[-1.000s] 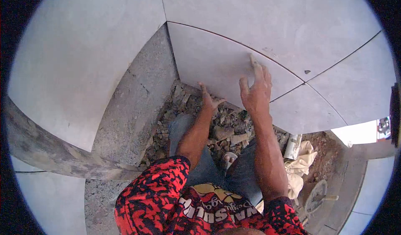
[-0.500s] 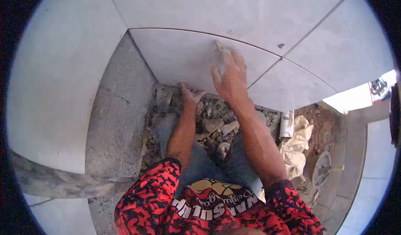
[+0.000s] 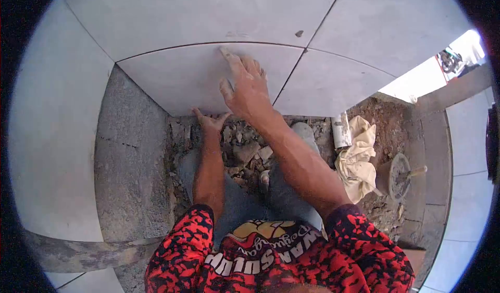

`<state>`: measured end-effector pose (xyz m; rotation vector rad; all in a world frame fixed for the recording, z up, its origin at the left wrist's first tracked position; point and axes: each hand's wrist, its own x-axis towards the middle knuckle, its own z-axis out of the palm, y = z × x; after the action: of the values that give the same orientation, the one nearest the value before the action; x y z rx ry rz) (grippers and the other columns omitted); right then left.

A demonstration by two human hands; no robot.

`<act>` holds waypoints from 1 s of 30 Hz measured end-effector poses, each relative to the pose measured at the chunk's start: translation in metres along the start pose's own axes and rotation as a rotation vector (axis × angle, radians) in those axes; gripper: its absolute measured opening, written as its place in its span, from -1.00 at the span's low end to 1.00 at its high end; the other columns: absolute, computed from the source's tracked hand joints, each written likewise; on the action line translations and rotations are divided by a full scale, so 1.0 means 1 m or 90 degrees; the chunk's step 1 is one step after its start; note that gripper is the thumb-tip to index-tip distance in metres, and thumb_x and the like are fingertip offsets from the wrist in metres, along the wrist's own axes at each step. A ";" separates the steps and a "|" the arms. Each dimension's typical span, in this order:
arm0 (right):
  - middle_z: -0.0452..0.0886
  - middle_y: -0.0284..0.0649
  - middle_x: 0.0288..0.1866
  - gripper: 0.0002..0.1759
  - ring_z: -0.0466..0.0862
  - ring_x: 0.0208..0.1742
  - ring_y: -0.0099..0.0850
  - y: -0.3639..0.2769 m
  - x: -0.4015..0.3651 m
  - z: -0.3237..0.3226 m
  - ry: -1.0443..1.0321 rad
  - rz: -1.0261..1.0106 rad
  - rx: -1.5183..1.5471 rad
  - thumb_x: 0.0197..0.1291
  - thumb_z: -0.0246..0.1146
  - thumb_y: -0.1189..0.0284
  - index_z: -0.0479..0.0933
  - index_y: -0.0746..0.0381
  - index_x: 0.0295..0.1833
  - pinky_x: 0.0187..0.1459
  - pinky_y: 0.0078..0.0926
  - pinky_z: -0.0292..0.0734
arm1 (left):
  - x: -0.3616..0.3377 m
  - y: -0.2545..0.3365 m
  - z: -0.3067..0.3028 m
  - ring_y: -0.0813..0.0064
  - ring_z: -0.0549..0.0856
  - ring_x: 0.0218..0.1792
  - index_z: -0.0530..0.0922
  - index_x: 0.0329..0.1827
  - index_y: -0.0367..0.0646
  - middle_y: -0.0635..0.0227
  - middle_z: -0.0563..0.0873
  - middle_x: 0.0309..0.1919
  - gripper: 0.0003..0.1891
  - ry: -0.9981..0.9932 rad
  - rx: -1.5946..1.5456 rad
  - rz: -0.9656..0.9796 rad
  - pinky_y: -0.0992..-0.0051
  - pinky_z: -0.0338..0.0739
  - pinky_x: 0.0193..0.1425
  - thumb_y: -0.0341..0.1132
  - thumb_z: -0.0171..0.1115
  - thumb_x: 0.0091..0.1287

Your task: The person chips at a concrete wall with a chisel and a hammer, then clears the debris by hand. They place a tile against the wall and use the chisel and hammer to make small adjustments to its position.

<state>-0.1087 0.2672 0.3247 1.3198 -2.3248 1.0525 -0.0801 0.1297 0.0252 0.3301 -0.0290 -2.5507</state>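
In the head view, the wall tile [image 3: 172,79] was straight ahead of your fingers, its long axis running side to side beneath a larger tile [image 3: 198,14]. Your right hand [image 3: 247,88] was nearer its top edge, index and thumb spread over its face; your left hand [image 3: 212,122] was at the bottom edge, thumb and fingers splayed, above rubble [image 3: 245,151].

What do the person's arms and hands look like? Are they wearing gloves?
No gloves! The left hand and right hand are both bare, and the right one has pale, dusty smudges on its fingers. The left sleeve and right sleeve are short, with blotchy red and black shapes and dark edges. I see no watch or bracelet.
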 end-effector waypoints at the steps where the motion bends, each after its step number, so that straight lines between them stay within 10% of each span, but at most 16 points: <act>1: 0.35 -0.08 0.01 -0.33 0.35 0.03 -0.11 -0.001 0.000 -0.001 -0.009 0.013 0.002 -0.08 0.18 0.45 0.19 0.09 0.24 0.05 -0.07 0.22 | -0.003 0.000 0.004 0.08 -0.08 0.34 -0.11 0.35 -0.03 0.21 -0.10 0.34 0.01 0.043 0.010 0.001 -0.25 -0.10 0.21 0.45 -0.08 -0.03; 30: 0.54 -0.06 -0.11 -0.65 0.56 -0.19 -0.17 0.032 0.020 -0.009 0.127 -0.139 0.032 0.04 0.11 0.49 0.46 0.13 0.01 -0.12 -0.38 0.44 | -0.022 -0.001 0.030 0.01 -0.08 0.32 -0.23 0.37 0.07 0.12 -0.18 0.33 -0.05 0.216 0.089 0.048 -0.27 0.12 0.11 0.36 -0.05 0.05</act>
<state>-0.1474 0.2714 0.3269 1.3808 -1.9729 1.1219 -0.0702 0.1403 0.0594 0.7962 -0.0900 -2.3914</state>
